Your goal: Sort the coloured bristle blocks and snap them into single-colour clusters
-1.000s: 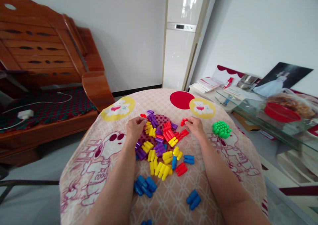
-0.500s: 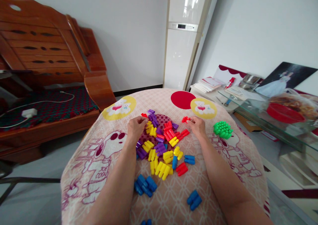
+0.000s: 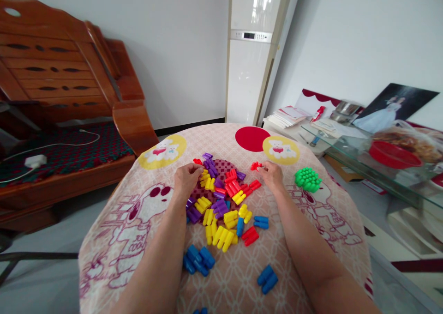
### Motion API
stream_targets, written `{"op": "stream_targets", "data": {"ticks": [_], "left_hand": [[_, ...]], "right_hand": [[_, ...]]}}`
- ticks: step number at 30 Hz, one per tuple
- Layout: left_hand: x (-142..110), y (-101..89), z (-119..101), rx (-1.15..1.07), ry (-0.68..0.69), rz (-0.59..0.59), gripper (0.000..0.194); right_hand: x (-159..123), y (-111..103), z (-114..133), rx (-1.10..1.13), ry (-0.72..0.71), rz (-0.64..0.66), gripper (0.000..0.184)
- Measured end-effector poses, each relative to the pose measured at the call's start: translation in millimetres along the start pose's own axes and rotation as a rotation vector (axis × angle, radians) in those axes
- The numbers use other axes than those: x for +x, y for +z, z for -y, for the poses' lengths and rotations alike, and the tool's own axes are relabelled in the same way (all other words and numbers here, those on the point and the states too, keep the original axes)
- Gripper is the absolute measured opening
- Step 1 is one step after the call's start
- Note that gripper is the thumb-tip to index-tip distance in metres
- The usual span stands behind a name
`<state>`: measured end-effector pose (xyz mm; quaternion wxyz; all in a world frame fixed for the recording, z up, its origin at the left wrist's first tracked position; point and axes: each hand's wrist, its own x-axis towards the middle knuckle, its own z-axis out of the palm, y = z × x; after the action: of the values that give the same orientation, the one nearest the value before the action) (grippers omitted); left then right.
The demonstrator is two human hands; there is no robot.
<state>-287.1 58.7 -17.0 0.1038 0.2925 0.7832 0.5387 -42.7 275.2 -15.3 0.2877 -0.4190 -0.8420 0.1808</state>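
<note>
My left hand [image 3: 186,181] is closed in a pinch at the far left of the pile, with a small red toy block [image 3: 197,161] showing just above its fingertips. Opposite it, my right hand [image 3: 272,175] pinches another red toy block [image 3: 256,166] above the tablecloth. Between my forearms lies a loose pile of bullet-shaped toy blocks: purple ones [image 3: 220,208], yellow ones [image 3: 223,238] and red ones [image 3: 232,187]. Blue blocks [image 3: 198,259] are grouped nearer to me, and a blue pair [image 3: 267,278] lies apart.
A cluster of green blocks [image 3: 308,179] sits right of my right hand. The round table wears a patterned cloth [image 3: 138,240]. To the right stands a glass shelf [image 3: 349,166] with a red basin [image 3: 395,156]; a wooden bench [image 3: 131,120] is on the left.
The whole view has shifted slightly, so everything appears a little farther left. Both hands keep nearly the same pose, each still by its red block.
</note>
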Motion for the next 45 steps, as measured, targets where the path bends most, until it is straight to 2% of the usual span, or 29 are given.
{"op": "stream_targets", "data": {"ticks": [8, 11, 15, 19, 22, 26, 30, 33, 35, 40, 43, 45], "left_hand": [[1.0, 0.3, 2.9, 0.027, 0.003, -0.008, 0.027], [0.7, 0.5, 2.3, 0.026, 0.010, -0.001, 0.027], [-0.4, -0.2, -0.4, 0.033, 0.013, 0.001, 0.026], [-2.5, -1.8, -4.8, 0.043, 0.006, 0.009, 0.026], [-3.7, -2.4, -7.4, 0.060, 0.013, 0.007, 0.025], [-4.2, -2.7, -9.2, 0.065, 0.012, 0.021, 0.025], [-4.2, -2.8, -9.0, 0.050, 0.008, 0.019, 0.024], [-3.8, -2.2, -7.2, 0.041, 0.004, 0.023, 0.024], [-3.0, -1.5, -5.2, 0.031, 0.005, 0.018, 0.024], [-0.4, 0.3, -0.6, 0.030, 0.009, 0.004, 0.024], [0.2, 0.6, 0.8, 0.029, 0.004, 0.006, 0.025], [0.2, 0.5, 1.5, 0.033, 0.003, 0.007, 0.025]], "right_hand": [[1.0, 0.1, -0.4, 0.020, 0.012, -0.007, 0.018], [1.1, 0.3, -1.1, 0.036, 0.041, -0.021, 0.022], [-0.7, -2.1, -0.4, -0.049, 0.085, -0.024, 0.024], [-5.7, -10.3, 11.5, -0.046, 0.082, -0.080, 0.033], [-12.0, -13.2, 30.8, 0.062, -0.110, -0.061, 0.040], [-23.6, -2.3, 57.7, 0.183, -0.468, 0.149, 0.044], [-33.7, 10.0, 71.4, 0.180, -0.583, 0.362, 0.038], [-37.3, 9.5, 76.6, 0.266, -0.612, 0.389, 0.031], [-37.0, 5.9, 78.8, 0.359, -0.557, 0.346, 0.027], [-23.1, -10.6, 69.1, 0.553, -0.192, 0.094, 0.026], [-9.6, -27.8, 51.8, 0.547, -0.086, -0.071, 0.027], [-2.1, -40.0, 37.9, 0.451, -0.042, -0.128, 0.027]]}}
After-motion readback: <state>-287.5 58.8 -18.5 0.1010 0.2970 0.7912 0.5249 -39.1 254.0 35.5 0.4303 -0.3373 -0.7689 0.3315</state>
